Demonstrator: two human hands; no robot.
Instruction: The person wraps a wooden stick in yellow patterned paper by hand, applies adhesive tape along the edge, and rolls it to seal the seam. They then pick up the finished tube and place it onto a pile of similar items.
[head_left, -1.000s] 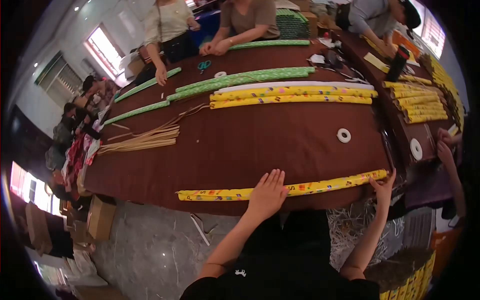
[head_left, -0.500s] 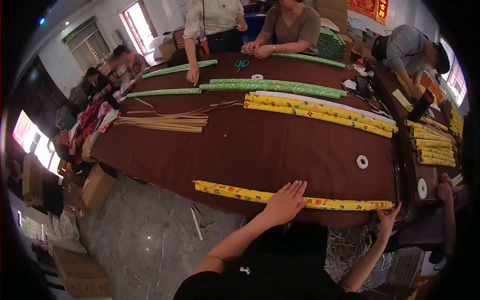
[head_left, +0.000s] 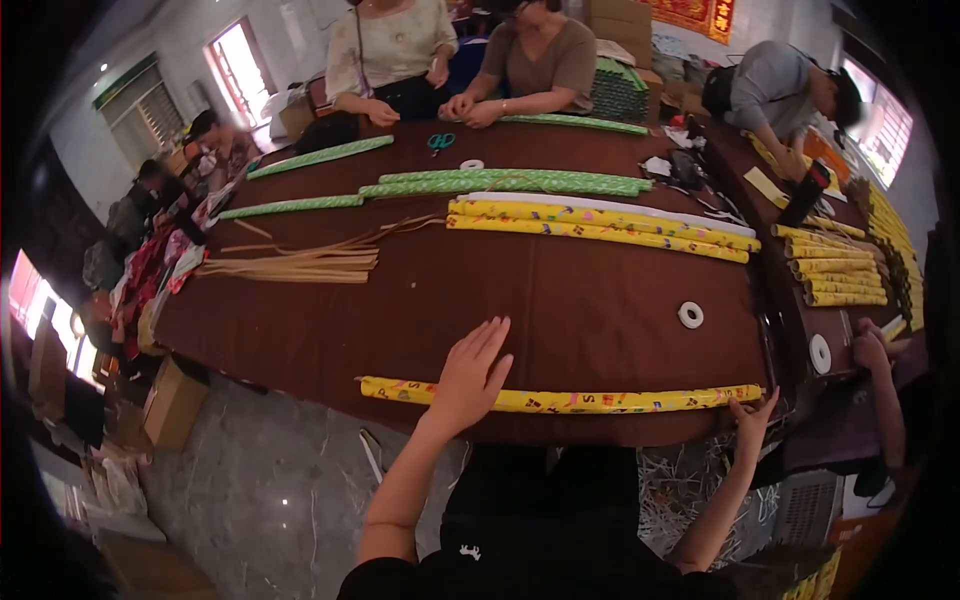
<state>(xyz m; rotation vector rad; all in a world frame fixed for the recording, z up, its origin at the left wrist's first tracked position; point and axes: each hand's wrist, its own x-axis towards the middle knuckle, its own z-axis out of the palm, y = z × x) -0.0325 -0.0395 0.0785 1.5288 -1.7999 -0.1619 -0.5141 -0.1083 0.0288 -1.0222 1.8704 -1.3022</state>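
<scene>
A long roll of yellow patterned wrapping paper point(head_left: 600, 401) lies along the table's near edge. My left hand point(head_left: 468, 380) is over the left part of this roll, fingers stretched out flat and pointing away from me, with the thumb apart. At the roll's right end is my right hand point(head_left: 752, 414), its fingers spread and the fingertips right at the paper's edge. A white roll of tape point(head_left: 691, 315) lies on the table beyond the roll's right part.
Farther back lie yellow rolls point(head_left: 600, 232), green rolls point(head_left: 510, 182), brown strips point(head_left: 300, 265) and teal scissors point(head_left: 440, 143). More yellow rolls point(head_left: 835, 270) and another tape roll point(head_left: 820, 354) are on the right-hand table. Several people work around the tables.
My left hand has slid leftward along the yellow roll, from its middle to its left part. My right hand stays at the right end. The camera view has shifted slightly.
</scene>
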